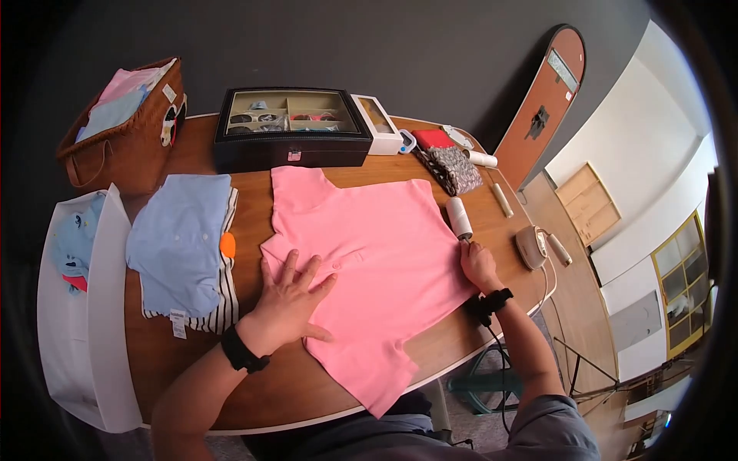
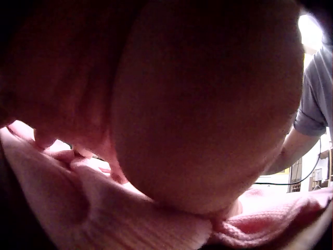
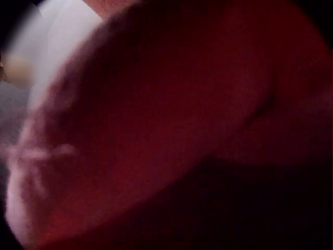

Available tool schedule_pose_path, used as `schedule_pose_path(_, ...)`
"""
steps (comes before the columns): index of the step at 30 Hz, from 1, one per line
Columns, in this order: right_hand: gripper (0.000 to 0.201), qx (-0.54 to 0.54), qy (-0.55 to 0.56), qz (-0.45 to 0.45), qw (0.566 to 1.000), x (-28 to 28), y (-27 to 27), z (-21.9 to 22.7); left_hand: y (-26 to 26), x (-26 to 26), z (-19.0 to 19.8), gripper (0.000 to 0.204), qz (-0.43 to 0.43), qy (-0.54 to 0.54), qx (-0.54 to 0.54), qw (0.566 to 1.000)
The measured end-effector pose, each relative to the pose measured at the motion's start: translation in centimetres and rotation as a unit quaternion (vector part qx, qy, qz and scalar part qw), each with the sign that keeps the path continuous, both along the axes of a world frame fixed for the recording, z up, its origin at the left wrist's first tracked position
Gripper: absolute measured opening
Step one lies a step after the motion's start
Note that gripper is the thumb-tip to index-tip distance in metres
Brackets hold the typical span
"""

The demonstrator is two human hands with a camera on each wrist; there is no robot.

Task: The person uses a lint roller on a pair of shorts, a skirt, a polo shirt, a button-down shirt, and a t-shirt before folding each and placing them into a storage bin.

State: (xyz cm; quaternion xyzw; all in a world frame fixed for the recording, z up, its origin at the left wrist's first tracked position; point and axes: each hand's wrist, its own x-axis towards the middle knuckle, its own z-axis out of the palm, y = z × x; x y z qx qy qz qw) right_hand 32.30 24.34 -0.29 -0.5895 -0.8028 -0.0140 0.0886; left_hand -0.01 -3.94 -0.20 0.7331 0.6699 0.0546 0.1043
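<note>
Resting with fingers spread, the left hand (image 1: pixel 290 301) presses on the left side of the pink short-sleeved shirt (image 1: pixel 377 253), which lies toward the bench's (image 1: pixel 254 403) near edge. The right hand (image 1: pixel 480 265), its fingers curled, grips the handle of the lint roller (image 1: pixel 459 218) beside the shirt's right edge, toward the bench's right end.

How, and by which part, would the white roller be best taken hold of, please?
Probably by the narrow handle end of the white roller, from the person's side, as the right hand has it. That end points toward the person, with the wide cylinder beyond the fingers, so a grip there should leave the cylinder free to turn.
</note>
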Motion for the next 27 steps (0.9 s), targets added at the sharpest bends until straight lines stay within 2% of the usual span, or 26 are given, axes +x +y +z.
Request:
schedule_pose_path(7, 0.055, 0.001, 0.024, 0.000, 1.000, 0.5, 0.3, -0.3, -0.1, -0.2, -0.3, 0.103, -0.006, 0.004, 0.008, 1.000)
schedule_pose_path(10, 0.057, -0.020, 0.070, -0.007, 0.997, 0.4, 0.1, 0.2, 0.0, -0.1, -0.3, 0.103, -0.005, 0.002, 0.002, 1.000)
schedule_pose_path(15, 0.047, 0.072, 0.122, -0.028, 0.990, 1.0, 2.0, 0.9, -0.1, -0.2, -0.5, 0.104, -0.008, 0.002, -0.003, 1.000)
schedule_pose_path(16, 0.035, 0.094, 0.091, -0.017, 0.991, 1.4, 2.9, 0.7, -0.1, -0.2, -0.5, 0.104, -0.008, 0.001, -0.003, 1.000)
schedule_pose_path(17, 0.035, 0.095, 0.091, -0.018, 0.991, 1.5, 3.6, 0.6, 0.0, -0.2, -0.4, 0.104, -0.009, 0.000, -0.001, 1.000)
schedule_pose_path(19, 0.028, -0.087, 0.190, 0.037, 0.977, 1.8, 5.2, 0.4, 0.1, -0.2, -0.4, 0.104, -0.011, -0.003, 0.000, 1.000)
schedule_pose_path(20, 0.024, -0.120, 0.216, 0.030, 0.969, 1.0, 4.8, 0.8, 0.1, -0.2, -0.4, 0.104, -0.011, -0.005, -0.002, 1.000)
schedule_pose_path(23, 0.026, -0.162, 0.265, 0.043, 0.950, -1.0, 3.5, 2.3, 0.0, -0.3, -0.7, 0.104, -0.012, -0.003, 0.006, 1.000)
schedule_pose_path(27, 0.028, -0.201, 0.271, 0.033, 0.941, -2.1, 3.7, 2.5, 0.0, -0.2, -0.6, 0.104, -0.013, 0.006, 0.006, 1.000)
